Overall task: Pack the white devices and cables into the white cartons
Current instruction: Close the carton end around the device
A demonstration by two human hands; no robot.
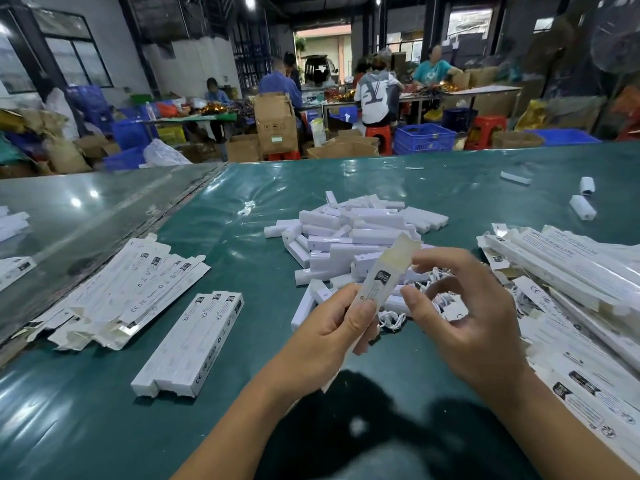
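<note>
Hands over green table (225,258), mid-frame. Left hand (332,327) grasps a long white carton (375,282), fingers and thumb wrapped round its lower half; carton tilts up and to the right, top flap (405,245) open and standing free. Right hand (464,306) just beside the carton's upper part, fingers loosely curved, thumb and forefinger near each other; cannot tell whether they pinch anything or touch the carton.

Behind the hands: heap of white devices (353,233), blocks lying every way. Tangle of white cables (433,285) at the heap's near edge, partly hidden by the right hand.

Left of the hands: three closed cartons (194,337) laid side by side, touching, ends toward the viewer. Farther left, a loose fan of flat cartons (121,292), flaps open. Right side: big pile of flat cartons (571,289), overlapping, printed faces up.

Far right of table: a few stray devices (583,206), well apart from the heap.

Background: workers (375,95) seated at other tables, brown boxes (275,123), blue crates (424,136), red stools (486,129).
</note>
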